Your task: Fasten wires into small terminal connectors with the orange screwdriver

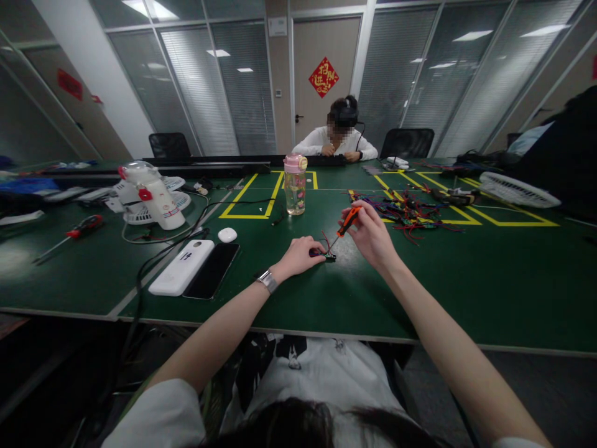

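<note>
On the green table, my left hand (pixel 301 256) pinches a small wired connector block (pixel 331 257), dark with a bit of green and thin red wires rising from it. My right hand (pixel 370 233) is closed around an orange-and-black screwdriver (pixel 349 221). Its thin shaft slants down to the left, and the tip meets the block near my left fingertips. Whether the tip sits in a screw is too small to tell. My left fingers hide part of the block.
A drink bottle (pixel 295 186) stands ahead. To the left lie a black phone (pixel 212 270), a white power bank (pixel 183 267), a white case (pixel 227 235), cables and another screwdriver (pixel 84 227). Tangled wired parts (pixel 405 208) lie at right. A person (pixel 336 134) sits across the table.
</note>
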Motion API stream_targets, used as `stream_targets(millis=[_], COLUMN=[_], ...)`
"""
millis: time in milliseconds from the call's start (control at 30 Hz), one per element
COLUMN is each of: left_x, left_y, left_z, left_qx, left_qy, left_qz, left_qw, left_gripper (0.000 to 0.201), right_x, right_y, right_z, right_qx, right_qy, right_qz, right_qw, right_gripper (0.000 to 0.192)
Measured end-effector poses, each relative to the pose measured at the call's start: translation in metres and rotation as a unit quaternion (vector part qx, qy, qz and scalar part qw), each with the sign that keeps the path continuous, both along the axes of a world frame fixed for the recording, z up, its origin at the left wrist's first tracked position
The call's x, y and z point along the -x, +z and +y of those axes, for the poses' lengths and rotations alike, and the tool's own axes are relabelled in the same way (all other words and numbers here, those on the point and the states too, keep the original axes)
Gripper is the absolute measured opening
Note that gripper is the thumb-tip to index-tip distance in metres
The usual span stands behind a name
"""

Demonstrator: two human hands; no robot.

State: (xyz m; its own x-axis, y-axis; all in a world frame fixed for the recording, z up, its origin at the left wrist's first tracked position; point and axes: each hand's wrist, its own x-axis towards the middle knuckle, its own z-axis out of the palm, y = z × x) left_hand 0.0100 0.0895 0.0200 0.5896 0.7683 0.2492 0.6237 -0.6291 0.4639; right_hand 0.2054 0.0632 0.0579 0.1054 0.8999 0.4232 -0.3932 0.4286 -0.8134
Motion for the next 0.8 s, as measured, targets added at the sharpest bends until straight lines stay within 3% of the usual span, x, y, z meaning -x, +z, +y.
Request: stream_targets(millis=[800], left_x=[-0.0003], left_y=[0.0014], left_z=[-0.0014], left_qx=[0.006], left_qy=[0.0], left_qz=[-0.005], left_qw=[1.0], left_gripper=[0.014], right_x=[-0.0012], right_y=[0.0005], right_z=[-0.0014], right_qx=[-0.01], right_qy=[0.025], right_qz=[0.0], right_qw=[1.0], right_gripper=[0.026])
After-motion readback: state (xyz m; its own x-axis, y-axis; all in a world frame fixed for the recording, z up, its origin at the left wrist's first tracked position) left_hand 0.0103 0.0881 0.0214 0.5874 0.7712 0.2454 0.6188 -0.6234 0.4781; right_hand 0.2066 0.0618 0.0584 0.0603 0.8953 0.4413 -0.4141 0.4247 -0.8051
